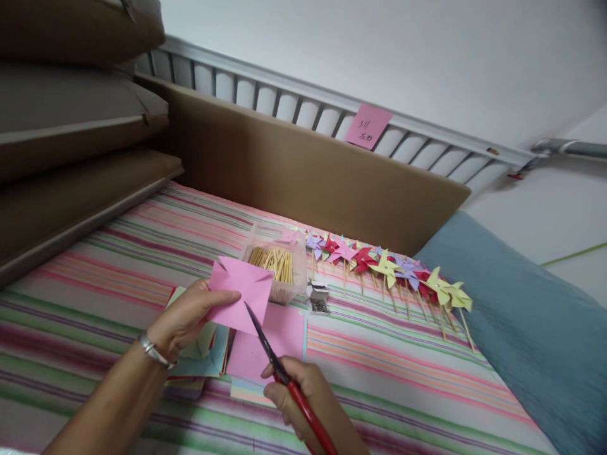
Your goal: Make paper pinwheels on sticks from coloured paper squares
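A square of pink paper [244, 284] with slits cut in from its upper corners is pinched by my left hand [192, 309], thumb on top. In my right hand [303, 388] is a pair of scissors [303, 404] with red handles and dark blades. The blade tips point up at the paper's lower part; whether they touch it I cannot tell. Below lies a stack of pink paper sheets [284, 328]. Partly hidden under my left wrist are more coloured papers [215, 360].
A clear plastic box [298, 272] holds many wooden sticks [282, 262]. Beside it is a small box of metal pins [318, 306]. Several paper pinwheels [386, 268] on sticks lie in a row to the right. A cardboard panel [303, 170] stands behind; brown padded stacks [80, 120] rise at left.
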Motion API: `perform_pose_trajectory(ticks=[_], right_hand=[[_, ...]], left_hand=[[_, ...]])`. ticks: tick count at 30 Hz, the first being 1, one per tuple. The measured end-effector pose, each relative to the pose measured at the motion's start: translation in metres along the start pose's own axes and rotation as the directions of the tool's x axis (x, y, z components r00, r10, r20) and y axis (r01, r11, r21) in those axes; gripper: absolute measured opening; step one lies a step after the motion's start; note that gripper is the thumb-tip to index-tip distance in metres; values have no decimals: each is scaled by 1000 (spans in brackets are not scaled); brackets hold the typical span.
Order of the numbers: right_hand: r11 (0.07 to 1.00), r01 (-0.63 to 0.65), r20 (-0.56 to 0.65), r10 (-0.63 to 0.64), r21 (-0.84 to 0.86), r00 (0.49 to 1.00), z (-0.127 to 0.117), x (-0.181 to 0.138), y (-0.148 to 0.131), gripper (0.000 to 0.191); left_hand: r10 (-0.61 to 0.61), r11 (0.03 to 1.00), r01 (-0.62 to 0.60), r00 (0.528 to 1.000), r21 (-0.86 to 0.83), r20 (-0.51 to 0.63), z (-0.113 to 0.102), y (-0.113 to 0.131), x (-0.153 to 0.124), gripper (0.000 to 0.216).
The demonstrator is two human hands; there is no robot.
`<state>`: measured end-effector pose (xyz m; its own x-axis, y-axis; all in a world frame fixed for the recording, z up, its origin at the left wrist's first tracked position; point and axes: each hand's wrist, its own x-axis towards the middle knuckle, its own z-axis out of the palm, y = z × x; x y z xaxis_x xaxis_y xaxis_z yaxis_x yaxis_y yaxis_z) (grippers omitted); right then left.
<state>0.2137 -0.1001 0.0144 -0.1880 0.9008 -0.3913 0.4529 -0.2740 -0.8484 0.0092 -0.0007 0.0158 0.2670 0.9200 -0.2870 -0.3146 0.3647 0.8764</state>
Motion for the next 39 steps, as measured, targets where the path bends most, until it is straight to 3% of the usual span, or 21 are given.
perform_pose_trajectory(ticks=[9,19,22,27,34,37,39], right_hand=[[994,54,-16,-55,-98,998,-2,5,4,24],[941,130,102,-103,-312,989,-27,-5,14,14],[911,104,30,-101,-399,994,-35,-7,20,19],[859,30,-153,-125,-511,980,-44,-4,40,48],[791,-26,-252,-164,-611,954,-62,6,69,56],[868,-8,-380,-210,-497,901,-68,10,61,41],[953,89,-476,-225,-290,850,-65,10,46,32]], left_hand=[[-2,1000,2,1000,12,-21,-1,-1,2,22],[-57,997,50,991,-65,-122,0,10,-5,20],[-59,990,45,992,-130,-109,-1,12,-7,22],[-21,984,16,999,-177,-27,1,3,-4,24],[8,980,-4,1000,-199,21,14,-4,-2,21],[-22,979,36,997,-202,71,21,-9,-3,21],[-51,980,71,993,-187,109,27,-13,-3,24]])
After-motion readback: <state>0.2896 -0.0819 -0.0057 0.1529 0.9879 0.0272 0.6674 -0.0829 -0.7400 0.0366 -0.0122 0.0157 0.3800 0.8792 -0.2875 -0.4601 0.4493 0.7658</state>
